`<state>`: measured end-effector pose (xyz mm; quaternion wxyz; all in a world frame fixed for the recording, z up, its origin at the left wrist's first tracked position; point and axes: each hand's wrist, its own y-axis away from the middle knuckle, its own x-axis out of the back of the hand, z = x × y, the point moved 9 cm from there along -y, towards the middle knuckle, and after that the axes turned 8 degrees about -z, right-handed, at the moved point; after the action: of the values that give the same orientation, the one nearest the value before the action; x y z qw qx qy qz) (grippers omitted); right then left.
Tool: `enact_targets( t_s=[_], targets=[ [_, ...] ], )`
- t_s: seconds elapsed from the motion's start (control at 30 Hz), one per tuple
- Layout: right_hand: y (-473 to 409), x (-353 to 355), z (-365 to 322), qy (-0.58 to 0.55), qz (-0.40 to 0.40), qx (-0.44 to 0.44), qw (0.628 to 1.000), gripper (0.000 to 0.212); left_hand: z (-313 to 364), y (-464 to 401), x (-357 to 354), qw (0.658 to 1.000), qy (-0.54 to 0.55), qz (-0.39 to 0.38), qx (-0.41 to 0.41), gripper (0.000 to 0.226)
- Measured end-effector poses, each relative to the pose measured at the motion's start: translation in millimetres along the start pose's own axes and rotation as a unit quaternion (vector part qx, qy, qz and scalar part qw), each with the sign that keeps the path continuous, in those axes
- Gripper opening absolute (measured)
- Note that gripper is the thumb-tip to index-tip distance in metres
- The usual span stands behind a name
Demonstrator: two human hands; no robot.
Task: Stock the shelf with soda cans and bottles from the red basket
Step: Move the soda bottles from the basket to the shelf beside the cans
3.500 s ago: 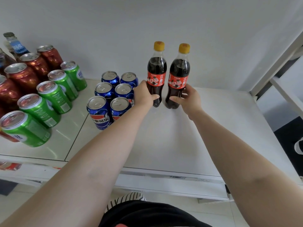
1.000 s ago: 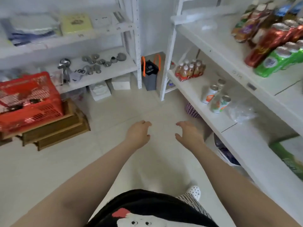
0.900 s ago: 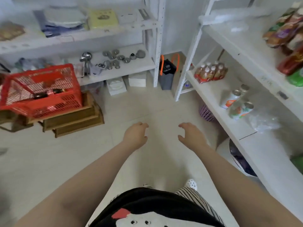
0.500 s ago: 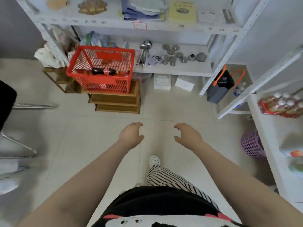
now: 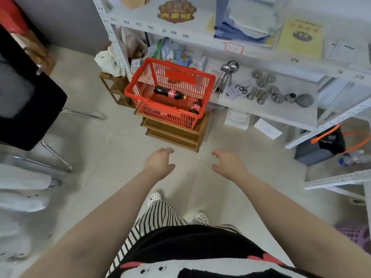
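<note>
The red basket (image 5: pixel 140 93) sits on stacked wooden crates (image 5: pixel 174 133) ahead of me on the floor. Inside it a dark cola bottle (image 5: pixel 169 93) lies on its side, and a second cola bottle (image 5: pixel 196 106) leans in the right corner. My left hand (image 5: pixel 159 163) and my right hand (image 5: pixel 227 164) are stretched forward over the tiled floor, short of the crates, both empty with fingers loosely spread. The soda shelf is out of view.
A white rack (image 5: pixel 261 109) behind the basket holds metal cups (image 5: pixel 263 79), spoons and papers. A black chair (image 5: pixel 24 109) with metal legs stands at the left. A grey bag with orange handles (image 5: pixel 321 145) sits at the right under another rack.
I have turned away from the soda shelf, where both hands held cola bottles, toward the basket. The basket now lies straight ahead and nearer. Both hands are empty.
</note>
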<state>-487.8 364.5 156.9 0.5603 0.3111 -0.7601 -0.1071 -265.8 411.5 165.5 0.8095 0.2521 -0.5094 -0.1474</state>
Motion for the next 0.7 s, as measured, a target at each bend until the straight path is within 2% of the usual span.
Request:
enact_targets(
  t_s=[0.17, 0.47, 0.7],
  targets=[
    [-70, 19, -34, -0.002, -0.007, 0.001, 1.0, 0.044, -30, -54, 41, 1.0, -0.001, -0.004, -0.008, 0.055],
    [-201, 57, -108, -0.048, -0.007, -0.044, 0.998, 0.043, -89, -182, 172, 0.997, -0.016, -0.009, -0.069, 0.05],
    [-281, 83, -132, -0.144, 0.001, -0.079, 0.986, 0.049, -109, -275, 231, 0.996, -0.017, -0.021, -0.087, 0.052]
  ],
)
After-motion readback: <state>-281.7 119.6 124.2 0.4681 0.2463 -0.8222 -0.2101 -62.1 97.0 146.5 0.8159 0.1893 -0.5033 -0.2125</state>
